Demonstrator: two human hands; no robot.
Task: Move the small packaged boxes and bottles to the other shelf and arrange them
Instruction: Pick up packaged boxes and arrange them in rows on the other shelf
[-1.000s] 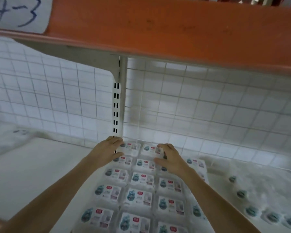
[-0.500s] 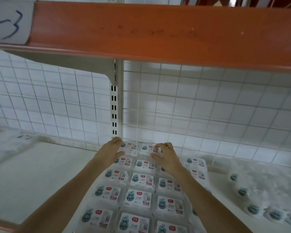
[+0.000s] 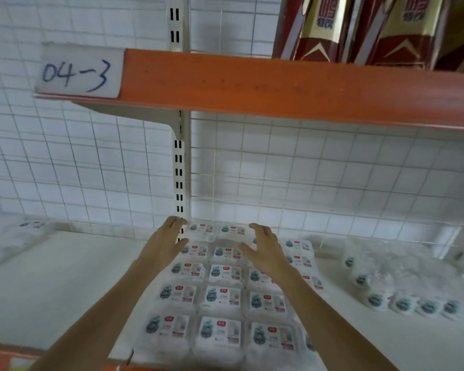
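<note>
White packs (image 3: 221, 297) in clear wrap lie in a grid on the shelf (image 3: 51, 285) under my forearms, three columns running from the front edge back to the wire grid wall (image 3: 306, 178), with a fourth column partly hidden behind my right arm. To the right, well apart from the grid, a loose heap of wrapped bottles (image 3: 402, 303) sits on the same shelf. Farther in, my left hand (image 3: 166, 243) hovers at the back left corner of the grid, fingers loosely spread and holding nothing, just beside the slotted post (image 3: 179, 170). My right hand (image 3: 265, 246) is likewise spread and empty over the back rows. I judge I am squaring up the rear packs, so the arranging step is in hand. Next I need to press both palms against the back row's sides and nudge it flush, then turn to the bottles. Above hangs the orange shelf (image 3: 279, 87) with its label (image 3: 77, 73).
</note>
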